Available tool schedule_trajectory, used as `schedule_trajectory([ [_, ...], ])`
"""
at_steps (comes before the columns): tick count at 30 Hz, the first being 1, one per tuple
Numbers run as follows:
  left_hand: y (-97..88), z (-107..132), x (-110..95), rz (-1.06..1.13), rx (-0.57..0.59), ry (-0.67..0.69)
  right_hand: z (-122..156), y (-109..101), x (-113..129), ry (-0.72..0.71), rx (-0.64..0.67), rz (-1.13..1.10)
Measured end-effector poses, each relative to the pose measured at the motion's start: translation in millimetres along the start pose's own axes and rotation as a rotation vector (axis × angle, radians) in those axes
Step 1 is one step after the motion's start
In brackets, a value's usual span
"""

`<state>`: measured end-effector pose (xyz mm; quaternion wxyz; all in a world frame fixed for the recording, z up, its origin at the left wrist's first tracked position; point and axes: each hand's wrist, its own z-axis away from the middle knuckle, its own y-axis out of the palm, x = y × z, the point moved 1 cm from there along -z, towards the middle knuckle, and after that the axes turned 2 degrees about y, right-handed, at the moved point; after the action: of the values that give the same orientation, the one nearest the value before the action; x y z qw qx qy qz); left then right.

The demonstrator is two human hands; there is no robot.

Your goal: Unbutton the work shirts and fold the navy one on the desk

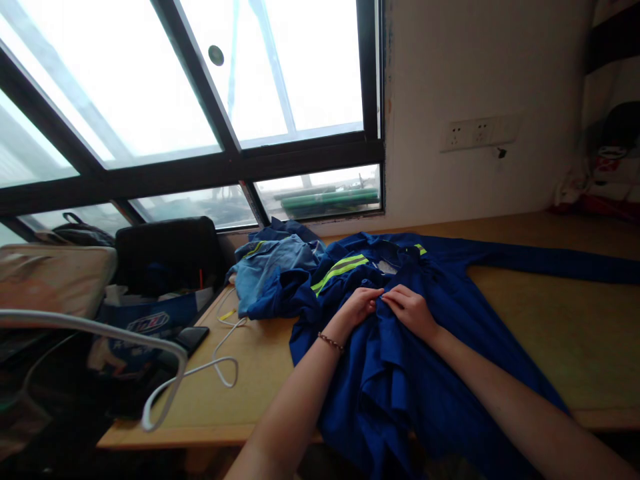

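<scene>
A dark blue work jacket [440, 333] with yellow-green reflective stripes lies spread over the table, one sleeve stretched to the right and its lower part hanging over the front edge. My left hand [361, 305] pinches the jacket's front near the collar. Right beside it, my right hand [407, 310] is closed on the same front edge, the fingertips of both hands almost meeting. What small part lies between the fingertips is hidden. Behind my left hand is a pile of light blue and dark blue clothing [280, 260].
The wooden table [550, 333] runs along the wall below a window [300, 67]. A white cable [220, 363] and a phone [193, 339] lie at its left. Further left are a black chair back [170, 253] and a blue bag [150, 327]. Sockets [480, 132] are on the wall.
</scene>
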<state>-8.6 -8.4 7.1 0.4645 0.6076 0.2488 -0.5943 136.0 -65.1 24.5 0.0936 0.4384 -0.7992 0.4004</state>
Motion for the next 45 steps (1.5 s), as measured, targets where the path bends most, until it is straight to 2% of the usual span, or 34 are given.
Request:
schedule_trajectory([
  [4, 3.1, 0.4, 1.1, 0.112, -0.028, -0.035, 0.8, -1.1, 2.8, 0.019, 0.004, 0.112],
  [9, 5.6, 0.4, 2.4, 0.088, -0.086, -0.007, -0.7, -3.1, 6.1, 0.070, 0.022, 0.189],
  [12, 6.6, 1.0, 3.6, 0.064, -0.070, 0.039, -2.1, -2.0, 4.1, 0.115, 0.031, 0.180],
  [17, 8.8, 2.0, 5.3, -0.115, -0.083, 0.155, -1.0, 2.5, -1.9, 0.183, 0.032, 0.161],
  [23, 12.7, 5.9, -3.3, -0.448, -0.157, 0.407, -0.9, 3.1, -4.9, 0.222, -0.064, 0.045],
  [26, 15.2, 8.5, -6.8, -0.503, -0.148, 0.496, -2.1, 3.1, -7.8, 0.163, 0.019, 0.021],
  [29, 18.6, 10.8, -8.2, -0.549, -0.113, 0.526, -1.3, 4.5, -12.7, 0.146, 0.122, 0.083],
  [32, 23.5, 12.3, -11.1, -0.617, -0.072, 0.573, -0.1, 5.9, -15.6, 0.158, 0.147, 0.115],
  [36, 27.3, 12.0, -15.9, -0.705, -0.078, 0.599, -4.7, -0.5, -16.6, 0.143, 0.037, 0.098],
  [38, 25.5, 11.1, -16.8, -0.768, -0.088, 0.563, -10.0, -11.5, -21.1, 0.190, -0.092, 0.094],
  [42, 11.8, 9.8, -19.8, -1.032, -0.043, 0.551, -19.7, -44.4, -42.6, 0.386, -0.397, 0.051],
  [43, 6.4, 9.7, -21.9, -1.096, -0.075, 0.569, -20.9, -51.7, -49.0, 0.433, -0.449, 0.021],
  [45, -4.9, 10.1, -27.7, -1.193, -0.216, 0.590, -21.9, -61.9, -59.8, 0.516, -0.523, -0.058],
])
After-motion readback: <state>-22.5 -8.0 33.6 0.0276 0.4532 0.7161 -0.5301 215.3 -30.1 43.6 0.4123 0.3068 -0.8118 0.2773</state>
